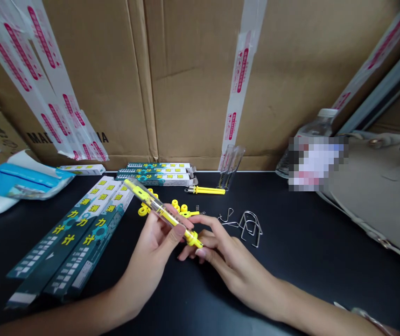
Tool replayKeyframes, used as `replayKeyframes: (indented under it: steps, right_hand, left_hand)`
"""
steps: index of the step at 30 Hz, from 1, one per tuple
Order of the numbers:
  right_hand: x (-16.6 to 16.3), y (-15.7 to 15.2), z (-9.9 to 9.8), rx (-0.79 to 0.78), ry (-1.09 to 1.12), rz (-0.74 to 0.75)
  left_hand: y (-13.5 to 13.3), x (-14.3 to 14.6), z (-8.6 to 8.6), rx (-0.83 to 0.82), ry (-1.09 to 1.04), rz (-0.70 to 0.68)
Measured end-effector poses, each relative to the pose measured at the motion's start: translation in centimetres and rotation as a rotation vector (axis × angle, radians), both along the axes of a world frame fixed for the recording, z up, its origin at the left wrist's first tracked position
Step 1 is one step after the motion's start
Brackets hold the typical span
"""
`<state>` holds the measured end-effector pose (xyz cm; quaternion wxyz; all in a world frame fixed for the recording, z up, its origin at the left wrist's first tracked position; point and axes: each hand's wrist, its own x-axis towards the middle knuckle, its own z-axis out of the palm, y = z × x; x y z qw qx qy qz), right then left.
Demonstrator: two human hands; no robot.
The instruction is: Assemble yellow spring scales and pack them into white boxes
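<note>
My left hand (157, 242) is closed round a clear tube with a yellow insert (157, 207), a spring scale, held slanted with its far end up to the left. My right hand (221, 254) touches the scale's yellow near end (194, 240) with its fingertips, fingers curled together. Just beyond the hands lie small yellow caps (178, 207) and another yellow rod (205, 190) on the black table (291, 261). Bent metal wire hooks (249, 226) lie to the right of my right hand.
Several long dark teal boxes with yellow print (77, 233) lie at left, more (157, 173) stacked at the back. Clear tubes (231, 163) lean on the cardboard wall (192, 84). A water bottle (312, 140) and beige bag (378, 186) stand right. A blue packet (17, 179) lies far left.
</note>
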<state>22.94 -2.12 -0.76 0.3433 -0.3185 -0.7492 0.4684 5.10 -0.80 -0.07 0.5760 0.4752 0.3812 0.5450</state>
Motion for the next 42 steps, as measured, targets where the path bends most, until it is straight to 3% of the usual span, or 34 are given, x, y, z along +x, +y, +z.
replayKeyframes:
  steps: [4,10,19,25,30,35,42]
  right_hand:
    - [0.0,-0.1,0.1,0.036,-0.050,-0.064]
    - [0.1,0.2,-0.2,0.108,-0.130,-0.220]
    - [0.0,-0.3,-0.1,0.284,-0.197,-0.312]
    - [-0.6,-0.5,-0.4,0.157,-0.091,-0.363]
    - [-0.4,0.2,-0.8,0.039,-0.082,-0.317]
    - [-0.1,0.5,-0.2,0.066,-0.136,-0.241]
    - [-0.4,0.1,-0.8,0.144,-0.099,-0.358]
  left_hand:
    - [-0.1,0.2,0.1,-0.049,-0.011,-0.125]
    - [0.0,0.1,0.1,-0.043,0.050,-0.100]
    - [0.0,0.0,0.3,-0.031,0.100,-0.202]
    - [-0.4,-0.3,0.3,0.026,0.274,-0.308]
    - [-0.3,-0.4,0.1,0.058,0.277,-0.257]
    - [0.0,-0.3,0.2,0.012,0.231,-0.229]
    - [-0.1,-0.2,0.3,-0.012,0.167,-0.244]
